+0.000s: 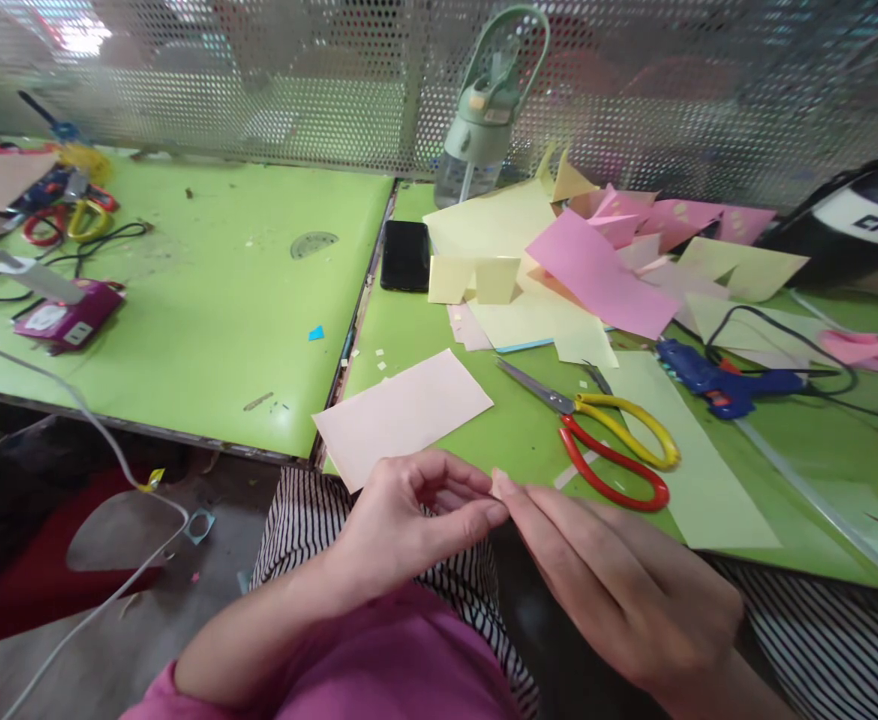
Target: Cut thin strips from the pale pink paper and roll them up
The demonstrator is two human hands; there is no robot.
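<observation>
My left hand (424,515) is closed in a pinch, its thumb and fingertips meeting in front of my lap at the table's near edge. The fingertips of my right hand (619,580) press together against them. Whatever the two hands pinch is too small or too hidden to name. Just beyond my left hand lies a pale pink rectangle of paper (405,415), flat on the green table (221,300). Scissors (570,406) with one yellow and one red handle rest partly open beyond my right hand, overlapping a pale green paper sheet (698,480).
Cut pink and yellow papers (596,260) are heaped at the back, beside a black phone (405,255) and a water bottle (476,130). A blue glue gun (716,378) with its cord lies right. A purple power socket (71,318) sits left. A perforated metal screen (259,90) closes the back.
</observation>
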